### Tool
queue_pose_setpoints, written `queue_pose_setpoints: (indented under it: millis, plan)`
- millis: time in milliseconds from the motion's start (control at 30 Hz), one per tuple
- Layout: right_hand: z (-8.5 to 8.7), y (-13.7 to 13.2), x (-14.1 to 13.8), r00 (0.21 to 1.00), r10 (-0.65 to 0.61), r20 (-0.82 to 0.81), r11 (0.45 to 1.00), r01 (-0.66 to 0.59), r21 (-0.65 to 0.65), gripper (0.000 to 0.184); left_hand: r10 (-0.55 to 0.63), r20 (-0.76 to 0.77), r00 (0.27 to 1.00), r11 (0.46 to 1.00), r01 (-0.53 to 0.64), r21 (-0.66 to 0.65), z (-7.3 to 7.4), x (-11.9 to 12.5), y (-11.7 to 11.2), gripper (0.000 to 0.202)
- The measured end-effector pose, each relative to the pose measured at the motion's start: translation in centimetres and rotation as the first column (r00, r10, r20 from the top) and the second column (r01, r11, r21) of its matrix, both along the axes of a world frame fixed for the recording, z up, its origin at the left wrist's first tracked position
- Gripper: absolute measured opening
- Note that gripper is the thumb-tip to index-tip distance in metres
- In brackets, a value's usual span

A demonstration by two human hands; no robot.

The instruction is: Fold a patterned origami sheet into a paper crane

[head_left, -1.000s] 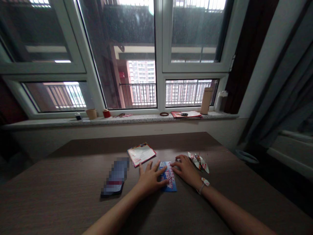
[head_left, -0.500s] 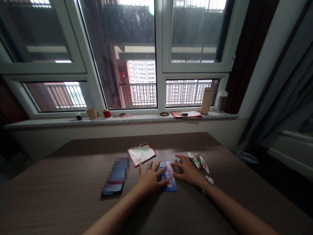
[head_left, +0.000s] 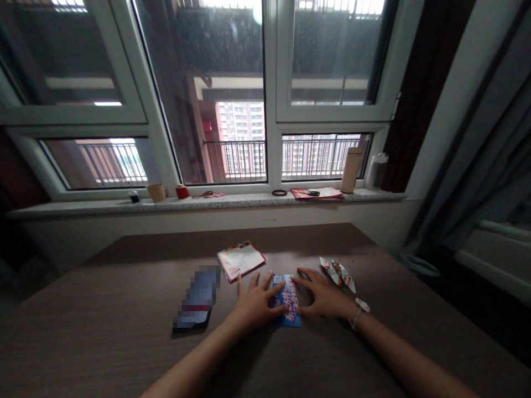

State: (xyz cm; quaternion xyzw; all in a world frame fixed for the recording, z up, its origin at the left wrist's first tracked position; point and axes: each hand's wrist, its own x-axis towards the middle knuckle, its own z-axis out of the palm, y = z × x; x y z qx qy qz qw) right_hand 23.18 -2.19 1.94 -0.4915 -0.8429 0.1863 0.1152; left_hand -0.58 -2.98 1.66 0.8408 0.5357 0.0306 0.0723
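A blue printed paper [head_left: 292, 301] with pink and white lettering lies on the table between my hands. My left hand [head_left: 257, 301] rests with fingers spread, its index finger and thumb over the paper's left side. On the opposite side, my right hand [head_left: 326, 296] has its fingers apart, with fingertips at the paper's right edge. Just beyond my left fingertips is a stack of printed sheets [head_left: 241, 260], pale side up. Beyond my right hand sits a folded paper piece [head_left: 339, 275], white with red and dark print.
A phone [head_left: 197, 301], its screen blurred out, lies left of my left hand on the brown table [head_left: 103, 309]. Along the windowsill [head_left: 249, 203] stand a paper cup [head_left: 156, 193], a tan bottle [head_left: 350, 170], and scissors [head_left: 314, 193] on red papers.
My right hand has shifted slightly down and toward me, its thumb now lower along the paper's right edge. My left hand stays nearly in place.
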Motion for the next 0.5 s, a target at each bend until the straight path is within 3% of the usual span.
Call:
queue_pose_setpoints:
  millis: [267,500]
  plan:
    - [0.02,-0.16,0.17,0.995,0.056,0.082,0.995,-0.048,-0.09,0.114,0.007,0.007,1.0,1.0,-0.007,0.004,-0.08,0.1,0.03,0.067]
    - [-0.05,-0.36,0.36,0.997,0.066,0.042,0.992,-0.062,-0.106,0.117,0.023,-0.004,1.0,1.0,-0.023,-0.012,-0.03,0.22,-0.02,0.067]
